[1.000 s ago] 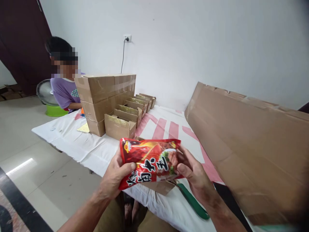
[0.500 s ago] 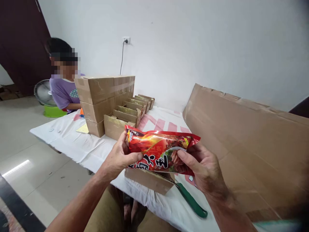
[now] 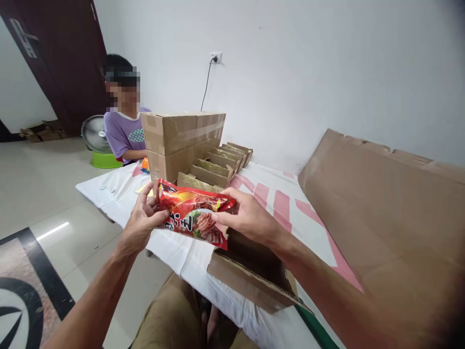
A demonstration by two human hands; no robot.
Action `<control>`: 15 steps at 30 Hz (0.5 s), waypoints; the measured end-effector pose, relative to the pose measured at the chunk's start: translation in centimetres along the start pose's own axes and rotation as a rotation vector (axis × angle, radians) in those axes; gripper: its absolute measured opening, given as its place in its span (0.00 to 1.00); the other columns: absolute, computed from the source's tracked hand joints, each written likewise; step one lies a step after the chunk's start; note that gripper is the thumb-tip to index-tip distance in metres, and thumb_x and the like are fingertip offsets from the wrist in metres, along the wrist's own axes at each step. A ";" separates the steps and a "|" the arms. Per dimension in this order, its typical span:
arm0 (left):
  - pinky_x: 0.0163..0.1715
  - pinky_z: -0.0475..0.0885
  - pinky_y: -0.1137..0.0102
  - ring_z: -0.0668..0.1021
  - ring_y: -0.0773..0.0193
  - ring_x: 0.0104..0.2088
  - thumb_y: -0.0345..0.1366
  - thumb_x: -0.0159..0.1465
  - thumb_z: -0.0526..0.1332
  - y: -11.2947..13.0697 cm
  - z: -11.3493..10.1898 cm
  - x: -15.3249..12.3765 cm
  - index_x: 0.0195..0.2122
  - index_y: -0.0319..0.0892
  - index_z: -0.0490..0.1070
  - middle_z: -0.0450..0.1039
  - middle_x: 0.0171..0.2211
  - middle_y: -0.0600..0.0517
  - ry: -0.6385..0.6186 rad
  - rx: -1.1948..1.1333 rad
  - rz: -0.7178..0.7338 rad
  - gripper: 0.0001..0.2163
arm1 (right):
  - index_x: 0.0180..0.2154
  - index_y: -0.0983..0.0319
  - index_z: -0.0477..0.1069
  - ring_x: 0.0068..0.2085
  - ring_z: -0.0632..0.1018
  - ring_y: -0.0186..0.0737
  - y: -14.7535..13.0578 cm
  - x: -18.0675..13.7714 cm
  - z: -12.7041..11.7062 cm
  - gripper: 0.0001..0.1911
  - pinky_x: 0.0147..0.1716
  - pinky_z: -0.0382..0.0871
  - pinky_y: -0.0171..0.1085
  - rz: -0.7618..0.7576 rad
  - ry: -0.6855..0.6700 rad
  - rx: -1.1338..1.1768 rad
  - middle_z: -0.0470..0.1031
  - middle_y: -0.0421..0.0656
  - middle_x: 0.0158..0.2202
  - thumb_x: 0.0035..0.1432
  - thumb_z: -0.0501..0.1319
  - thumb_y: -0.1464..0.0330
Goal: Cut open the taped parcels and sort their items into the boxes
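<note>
A red snack packet [image 3: 192,216] with black characters and a food picture is held flat between both hands. My left hand [image 3: 141,222] grips its left end, thumb on top. My right hand [image 3: 249,218] is closed on its right end. The packet hovers over the table's near edge, just above and left of an open cardboard box [image 3: 250,274] lying in front of me. A row of several open small boxes [image 3: 214,167] stands beyond the packet.
Sealed cartons [image 3: 181,140] are stacked behind the row. A big flat cardboard sheet [image 3: 392,213] leans at the right. The table carries a white cloth [image 3: 116,189] with pink stripes. A person in a purple shirt [image 3: 125,133] sits at the far left, near a fan [image 3: 93,134].
Both hands carried the packet forward and to the left, away from my body. The open box in front of me has come into full view beneath it.
</note>
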State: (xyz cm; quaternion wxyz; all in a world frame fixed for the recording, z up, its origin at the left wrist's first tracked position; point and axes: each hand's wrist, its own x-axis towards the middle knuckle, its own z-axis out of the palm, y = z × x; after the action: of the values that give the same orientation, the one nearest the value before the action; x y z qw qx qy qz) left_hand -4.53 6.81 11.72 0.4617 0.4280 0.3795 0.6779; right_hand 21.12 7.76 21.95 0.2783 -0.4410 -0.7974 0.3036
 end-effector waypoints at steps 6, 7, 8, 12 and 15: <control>0.50 0.78 0.64 0.80 0.54 0.53 0.34 0.48 0.72 -7.8 -2.8 5.3 0.71 0.42 0.48 0.71 0.60 0.40 -0.016 0.098 0.004 0.51 | 0.47 0.62 0.76 0.48 0.81 0.44 3.2 8.0 3.5 0.12 0.41 0.72 0.36 0.161 -0.232 -0.716 0.83 0.45 0.47 0.61 0.65 0.69; 0.51 0.78 0.63 0.79 0.53 0.54 0.33 0.47 0.71 -9.3 -3.2 6.0 0.71 0.42 0.47 0.70 0.61 0.40 -0.024 0.108 -0.017 0.51 | 0.47 0.62 0.77 0.48 0.82 0.46 3.9 8.7 4.5 0.11 0.42 0.73 0.38 0.175 -0.262 -0.751 0.83 0.46 0.46 0.62 0.65 0.70; 0.53 0.77 0.62 0.79 0.52 0.55 0.33 0.47 0.69 -10.8 -3.6 6.6 0.71 0.42 0.46 0.69 0.61 0.39 -0.031 0.128 -0.033 0.51 | 0.47 0.63 0.77 0.49 0.82 0.47 4.7 9.3 5.5 0.11 0.44 0.73 0.40 0.191 -0.295 -0.800 0.82 0.47 0.46 0.63 0.65 0.69; 0.57 0.75 0.58 0.77 0.49 0.58 0.34 0.47 0.64 -15.2 -4.7 9.5 0.72 0.40 0.45 0.68 0.62 0.38 -0.061 0.258 -0.039 0.50 | 0.50 0.64 0.76 0.49 0.81 0.45 7.0 11.1 9.0 0.13 0.50 0.77 0.49 0.239 -0.432 -0.981 0.79 0.47 0.49 0.69 0.64 0.62; 0.58 0.74 0.58 0.76 0.50 0.59 0.33 0.46 0.63 -17.4 -4.8 12.0 0.71 0.38 0.48 0.69 0.61 0.38 -0.056 0.320 -0.030 0.48 | 0.53 0.63 0.74 0.50 0.80 0.45 8.1 12.8 10.2 0.17 0.50 0.78 0.49 0.251 -0.518 -1.062 0.77 0.47 0.53 0.69 0.65 0.60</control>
State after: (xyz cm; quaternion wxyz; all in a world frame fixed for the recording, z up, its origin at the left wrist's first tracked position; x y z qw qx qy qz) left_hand -6.22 22.59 -3.00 0.4081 0.5091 0.4761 0.5895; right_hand 12.32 19.92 11.53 -0.2215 -0.5221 -0.8236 -0.0081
